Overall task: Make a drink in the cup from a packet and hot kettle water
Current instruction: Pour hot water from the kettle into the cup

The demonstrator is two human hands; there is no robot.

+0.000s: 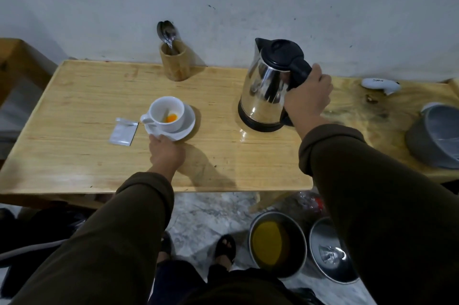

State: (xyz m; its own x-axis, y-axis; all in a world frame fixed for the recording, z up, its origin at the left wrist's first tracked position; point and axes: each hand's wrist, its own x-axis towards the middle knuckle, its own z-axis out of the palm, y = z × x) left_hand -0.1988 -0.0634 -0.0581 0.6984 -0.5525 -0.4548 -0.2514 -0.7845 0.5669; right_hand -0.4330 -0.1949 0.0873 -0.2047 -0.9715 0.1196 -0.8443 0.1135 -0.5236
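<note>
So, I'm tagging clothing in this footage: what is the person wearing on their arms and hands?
Both arms are in long dark brown sleeves with cuffs bunched at the wrists. The left hand and right hand are bare: no gloves, and no rings, watch or bracelets visible.

Both arms in long dark olive-brown sleeves, cuffs rolled into thick folds at the wrists. Left hand and right hand bare. Below the table edge: dark trousers, black open-toe sandals.
</note>
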